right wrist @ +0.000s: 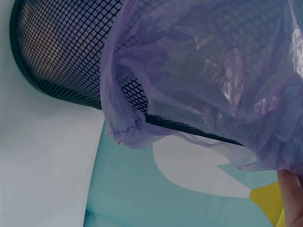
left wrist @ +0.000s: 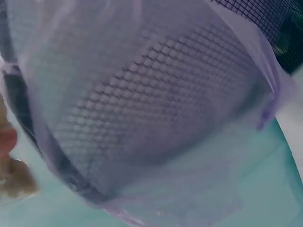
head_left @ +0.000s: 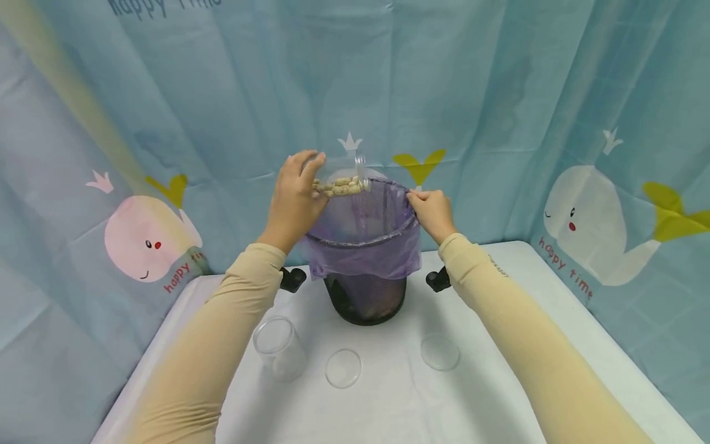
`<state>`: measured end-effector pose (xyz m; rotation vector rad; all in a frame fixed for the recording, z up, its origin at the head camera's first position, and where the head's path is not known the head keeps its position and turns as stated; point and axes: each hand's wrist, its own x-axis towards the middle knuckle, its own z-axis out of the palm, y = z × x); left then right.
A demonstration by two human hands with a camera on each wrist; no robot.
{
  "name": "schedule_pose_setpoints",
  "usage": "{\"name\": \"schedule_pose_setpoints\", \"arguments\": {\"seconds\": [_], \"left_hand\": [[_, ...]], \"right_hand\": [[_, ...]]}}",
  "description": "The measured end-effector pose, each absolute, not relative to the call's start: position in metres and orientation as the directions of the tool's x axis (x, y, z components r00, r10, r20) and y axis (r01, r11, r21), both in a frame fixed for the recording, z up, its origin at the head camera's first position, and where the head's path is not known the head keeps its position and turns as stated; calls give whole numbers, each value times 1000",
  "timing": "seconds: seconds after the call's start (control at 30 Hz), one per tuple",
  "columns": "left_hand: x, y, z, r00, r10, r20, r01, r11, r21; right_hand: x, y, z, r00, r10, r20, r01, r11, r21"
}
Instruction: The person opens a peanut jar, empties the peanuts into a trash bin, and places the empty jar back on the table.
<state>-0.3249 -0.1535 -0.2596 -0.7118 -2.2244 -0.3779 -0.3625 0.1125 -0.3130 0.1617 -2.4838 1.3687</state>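
Observation:
My left hand (head_left: 296,200) grips a clear jar (head_left: 339,165) lying on its side, its mouth pointing right over the rim of the bin. Tan, oblong pieces (head_left: 345,186), perhaps unshelled peanuts, lie along its lower side. A black mesh wastebasket (head_left: 366,305) stands upright, lined with a thin purple bag (head_left: 368,262) folded over its rim. At the rim's right side, my right hand (head_left: 432,213) pinches the edge of the bag. In the right wrist view, a finger (right wrist: 289,198) touches the bunched bag (right wrist: 189,75). The left wrist view mostly holds the bag (left wrist: 142,118) and mesh.
Another clear jar (head_left: 283,354) stands upright at the left on the white table (head_left: 388,407). Two clear round discs, like lids, lie in front of the wastebasket: a left disc (head_left: 343,369) and a right disc (head_left: 440,353). A blue curtain (head_left: 444,92) hangs behind.

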Motion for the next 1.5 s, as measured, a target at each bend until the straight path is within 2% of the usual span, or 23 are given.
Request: {"name": "schedule_pose_setpoints", "arguments": {"seconds": [0.17, 0.4, 0.57, 0.73, 0.9, 1.1, 1.3, 1.4, 1.5], "left_hand": [[-324, -154, -261, -584, 446, 679, 609, 793, 3], [-322, -156, -256, -474, 356, 806, 600, 800, 0], [-319, -155, -256, -507, 446, 737, 608, 792, -61], [-320, -151, -256, -500, 424, 755, 599, 799, -52], [-318, -152, -258, -541, 468, 699, 598, 798, -72], [-318, -154, -256, -522, 375, 766, 580, 815, -3], [-320, -152, -257, -570, 443, 692, 585, 810, -38], [-319, -152, -257, -553, 411, 725, 576, 817, -23], [-319, -151, -256, -539, 447, 714, 569, 818, -82]], "right_hand": [[-362, 112, -313, -947, 43, 318, -247, 537, -807], [-361, 110, -311, -946, 45, 321, -248, 538, -806], [-361, 108, -312, -949, 52, 310, -233, 545, -805], [-363, 109, -310, -948, 47, 314, -240, 542, -806], [-361, 109, -310, -953, 50, 299, -225, 543, -809], [-360, 110, -310, -959, 45, 280, -212, 541, -814], [-360, 112, -310, -954, 61, 293, -213, 551, -807], [-360, 112, -310, -957, 58, 285, -208, 551, -808], [-360, 111, -310, -957, 57, 286, -208, 551, -808]]}}
